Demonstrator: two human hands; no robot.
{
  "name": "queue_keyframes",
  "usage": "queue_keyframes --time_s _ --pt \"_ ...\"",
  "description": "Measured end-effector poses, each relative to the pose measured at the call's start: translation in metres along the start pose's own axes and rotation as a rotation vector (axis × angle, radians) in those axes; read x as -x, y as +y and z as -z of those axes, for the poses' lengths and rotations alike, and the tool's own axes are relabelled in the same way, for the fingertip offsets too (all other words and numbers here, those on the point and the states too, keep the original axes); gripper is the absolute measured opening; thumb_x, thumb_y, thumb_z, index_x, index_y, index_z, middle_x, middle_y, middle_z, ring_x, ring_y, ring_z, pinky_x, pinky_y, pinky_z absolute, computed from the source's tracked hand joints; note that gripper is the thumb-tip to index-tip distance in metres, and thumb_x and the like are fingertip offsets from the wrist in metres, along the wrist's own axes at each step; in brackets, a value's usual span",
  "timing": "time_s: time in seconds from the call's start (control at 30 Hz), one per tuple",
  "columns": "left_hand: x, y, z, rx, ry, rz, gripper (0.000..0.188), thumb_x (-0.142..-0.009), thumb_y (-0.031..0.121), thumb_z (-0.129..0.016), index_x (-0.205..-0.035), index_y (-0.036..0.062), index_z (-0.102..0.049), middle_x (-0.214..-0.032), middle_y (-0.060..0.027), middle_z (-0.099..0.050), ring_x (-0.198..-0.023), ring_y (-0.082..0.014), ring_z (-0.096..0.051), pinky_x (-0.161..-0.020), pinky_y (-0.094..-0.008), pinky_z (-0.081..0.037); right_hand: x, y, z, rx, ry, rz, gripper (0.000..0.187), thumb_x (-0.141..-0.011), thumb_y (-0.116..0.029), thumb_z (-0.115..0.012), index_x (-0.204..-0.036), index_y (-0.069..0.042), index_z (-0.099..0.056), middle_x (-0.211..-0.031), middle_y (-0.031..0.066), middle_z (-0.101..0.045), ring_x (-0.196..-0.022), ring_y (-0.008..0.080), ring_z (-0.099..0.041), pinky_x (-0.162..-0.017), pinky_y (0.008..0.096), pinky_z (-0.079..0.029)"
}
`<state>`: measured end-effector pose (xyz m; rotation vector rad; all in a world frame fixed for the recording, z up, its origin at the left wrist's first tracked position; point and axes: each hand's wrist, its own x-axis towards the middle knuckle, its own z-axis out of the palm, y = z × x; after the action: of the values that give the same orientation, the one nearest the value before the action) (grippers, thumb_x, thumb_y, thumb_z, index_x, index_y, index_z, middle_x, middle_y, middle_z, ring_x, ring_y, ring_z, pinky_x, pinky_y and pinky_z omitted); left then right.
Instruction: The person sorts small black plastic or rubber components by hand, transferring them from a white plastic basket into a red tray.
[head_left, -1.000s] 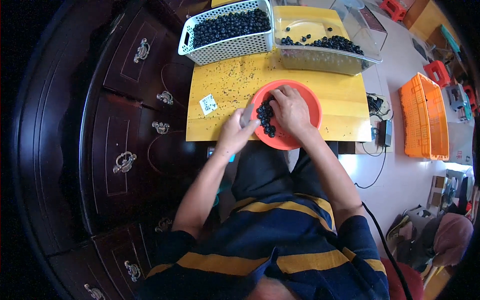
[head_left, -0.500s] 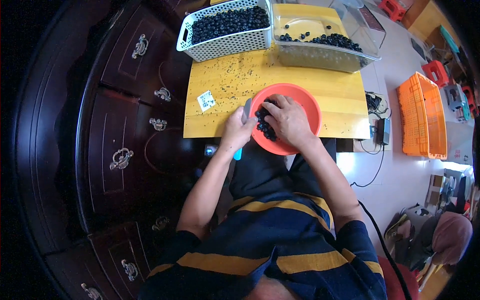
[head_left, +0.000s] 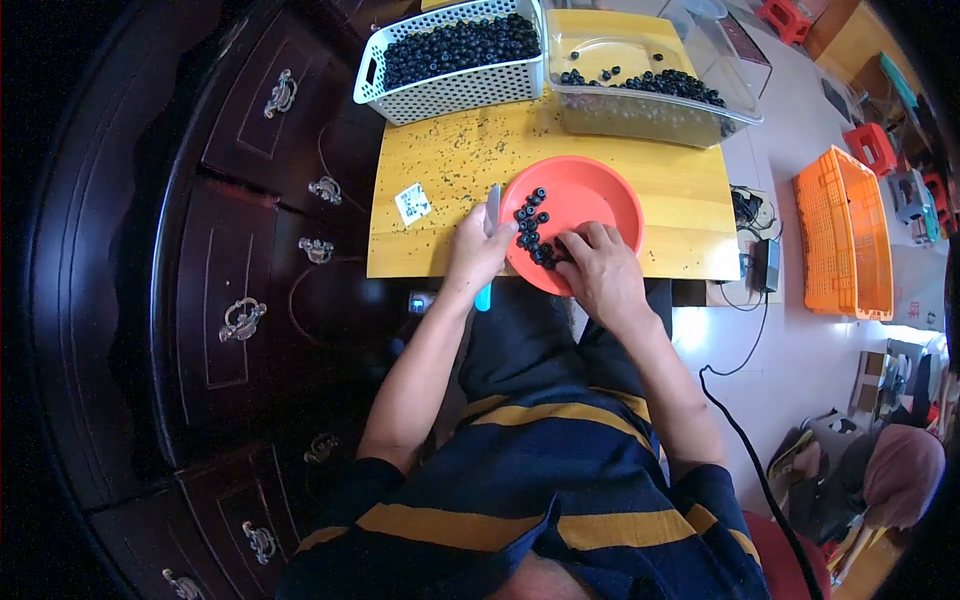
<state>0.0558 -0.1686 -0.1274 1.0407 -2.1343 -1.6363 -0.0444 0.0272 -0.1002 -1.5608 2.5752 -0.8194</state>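
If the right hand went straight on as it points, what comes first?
The right hand would first meet small, round, dark berries in the round red plastic bowl; it may be touching some, though depth is unclear.

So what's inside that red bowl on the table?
Small, dark, round berry-like pieces lie in the red bowl, along its left side and toward its near edge. The right hand covers some of the near right part; whatever sits under it is hidden.

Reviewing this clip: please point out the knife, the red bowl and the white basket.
Knife (head_left: 493, 208): head view, on the blade.
Red bowl (head_left: 586, 192): head view, on its bare inside.
White basket (head_left: 465, 93): head view, on its near wall.
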Motion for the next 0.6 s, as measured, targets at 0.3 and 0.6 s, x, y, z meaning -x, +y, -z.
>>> queue_keyframes --time_s 0.3,0.6 --pt "0.001 0.007 0.001 -0.042 0.011 0.018 0.026 -0.091 0.018 -0.073 -0.092 0.0000 -0.055 -0.067 -0.0048 -0.058 -0.052 -0.0146 -0.060 -0.047 -0.0333 -0.049 0.000 0.003 -0.009 -0.068 0.014 -0.082 0.034 -0.082 -0.014 -0.077 -0.113 -0.006 -0.065 -0.110 0.0174 -0.062 -0.103 0.0387 -0.063 -0.090 0.0463 -0.054" --pt "-0.001 0.000 0.002 0.011 -0.008 0.027 0.027 -0.091 0.018 -0.074 -0.091 0.0018 -0.053 -0.067 -0.0031 -0.055 -0.050 -0.0129 -0.058 -0.043 -0.0309 -0.048 -0.005 0.004 -0.008 -0.099 0.023 -0.053 0.026 -0.081 -0.007 -0.071 -0.106 -0.004 -0.063 -0.103 0.0192 -0.060 -0.098 0.0408 -0.063 -0.088 0.0488 -0.054"
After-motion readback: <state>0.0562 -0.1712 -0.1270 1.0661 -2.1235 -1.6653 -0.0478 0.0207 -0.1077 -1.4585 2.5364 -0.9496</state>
